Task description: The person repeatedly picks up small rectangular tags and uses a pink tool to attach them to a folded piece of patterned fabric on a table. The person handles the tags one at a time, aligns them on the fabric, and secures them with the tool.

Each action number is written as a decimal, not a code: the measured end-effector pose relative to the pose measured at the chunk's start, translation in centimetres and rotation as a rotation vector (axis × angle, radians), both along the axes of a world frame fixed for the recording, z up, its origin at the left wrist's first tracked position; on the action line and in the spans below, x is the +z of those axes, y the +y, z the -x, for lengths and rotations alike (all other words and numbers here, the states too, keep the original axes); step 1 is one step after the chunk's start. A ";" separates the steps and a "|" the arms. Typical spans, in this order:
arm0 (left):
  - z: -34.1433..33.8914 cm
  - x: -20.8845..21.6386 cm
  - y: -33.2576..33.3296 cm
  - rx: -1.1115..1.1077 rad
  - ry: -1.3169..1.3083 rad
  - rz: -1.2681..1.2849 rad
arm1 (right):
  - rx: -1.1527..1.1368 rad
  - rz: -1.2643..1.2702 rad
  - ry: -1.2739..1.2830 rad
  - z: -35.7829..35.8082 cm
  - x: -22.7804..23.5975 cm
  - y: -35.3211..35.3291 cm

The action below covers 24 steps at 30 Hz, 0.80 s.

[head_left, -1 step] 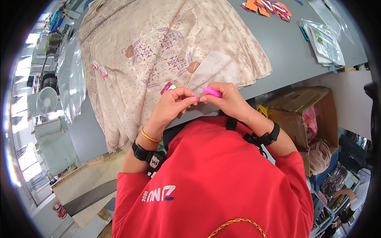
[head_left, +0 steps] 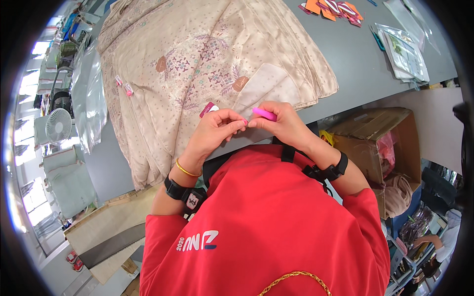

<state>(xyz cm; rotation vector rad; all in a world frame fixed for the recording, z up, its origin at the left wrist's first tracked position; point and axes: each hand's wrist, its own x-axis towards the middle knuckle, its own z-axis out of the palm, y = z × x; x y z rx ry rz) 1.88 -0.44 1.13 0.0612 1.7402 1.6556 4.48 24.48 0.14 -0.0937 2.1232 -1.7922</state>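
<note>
Over the near edge of the table, my left hand [head_left: 217, 128] and my right hand [head_left: 279, 123] almost meet at the fingertips. My right hand is closed around a bright pink handle [head_left: 265, 114] of a small tool, whose working end I cannot make out. The left thumb and forefinger are pinched on a tiny pink piece [head_left: 245, 122], too small to name. Just beyond the left hand, a maroon and white tag [head_left: 208, 109] lies on the beige floral cloth [head_left: 187, 64]. A folded-over pale corner of the cloth [head_left: 269, 84] lies just beyond my fingers.
Small pink and white clips or tags [head_left: 128, 90] lie on the cloth's left. Orange and maroon tags [head_left: 331, 7] sit on the grey table [head_left: 335, 49] at the far right, near clear packets [head_left: 402, 54]. Below the table's right side stands an open cardboard box [head_left: 375, 133].
</note>
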 end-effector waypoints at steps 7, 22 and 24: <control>0.0 -0.6 0.0 0.011 -0.009 0.021 | 0.053 0.042 -0.027 0.2 0.2 0.3; -0.3 -1.1 0.3 0.042 0.017 0.015 | 0.039 0.034 0.008 0.1 -0.2 -0.1; -0.3 -1.1 0.3 0.052 0.019 0.013 | 0.029 0.031 0.007 0.1 -0.4 -0.2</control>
